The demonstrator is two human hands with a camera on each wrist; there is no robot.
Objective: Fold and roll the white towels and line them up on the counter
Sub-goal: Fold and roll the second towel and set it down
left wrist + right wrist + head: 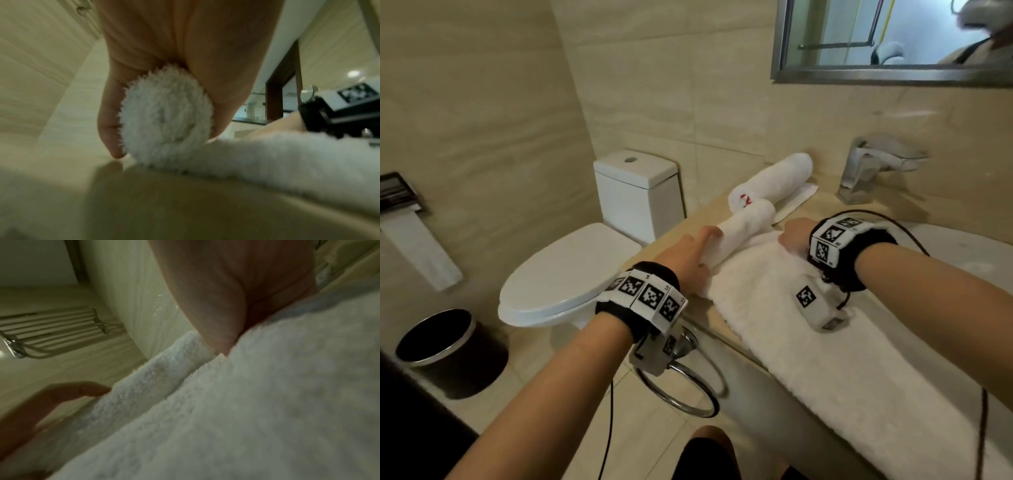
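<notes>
Towel being rolled: a long white terry towel (808,346) lies flat along the beige desk (822,205), its far end turned up into a tight roll (743,229) that runs across the towel's width.
Roll's position: just in front of the finished rolled towel (774,181), seemingly touching it.
Finished rolled towel: thick, white, with a red mark on its near end; it lies on a flat folded white cloth (796,200) near the wall.
Left hand: the left hand (688,257) holds the left end of the roll, fingers (111,123) curled over the top and the thumb on the other side.
Right hand: the right hand (794,234) lies on the right end of the roll; the fingers are tucked out of sight, so I cannot tell whether they grip or only press.
Left wrist view only: the roll's end (166,113) shows as a fluffy round disc, clamped between fingers and thumb, with the flat towel trailing to the right.
Right wrist view only: the palm (236,293) sits in the crease where roll meets flat pile; the picture is dim and blurred.
Head view only: a chrome tap (859,171) beside a white basin (969,253), a mirror (893,37) above, a white toilet (571,270) left of the desk, a dark bin (445,349) on the floor.
</notes>
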